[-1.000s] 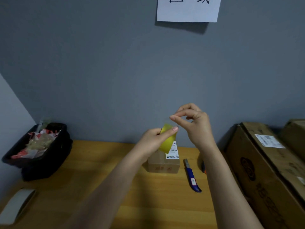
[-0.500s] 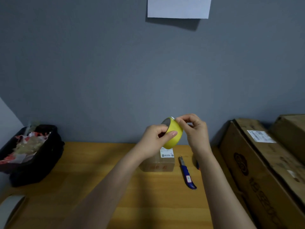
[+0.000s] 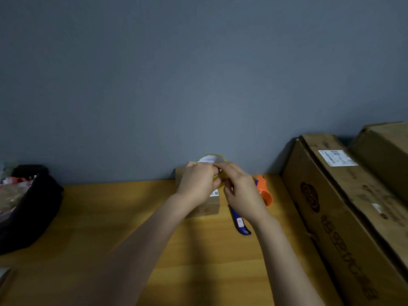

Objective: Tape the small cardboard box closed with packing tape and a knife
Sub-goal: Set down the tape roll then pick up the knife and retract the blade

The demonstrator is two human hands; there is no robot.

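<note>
At the far left of the wooden table (image 3: 92, 217) sits a black bin (image 3: 33, 206) of scraps. Mid-table, the left hand (image 3: 198, 182) grips the yellow tape roll (image 3: 212, 159) just above the small cardboard box (image 3: 206, 207), while the right hand (image 3: 240, 191) pinches at the roll's rim. A blue knife (image 3: 240, 225) lies beside the box, then an orange dispenser (image 3: 263, 193) and 2 large cartons (image 3: 344, 206).

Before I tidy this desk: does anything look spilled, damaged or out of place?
Nothing stands out. Both hands hold the yellow tape roll over the small box; the blue knife lies flat beside it.
</note>
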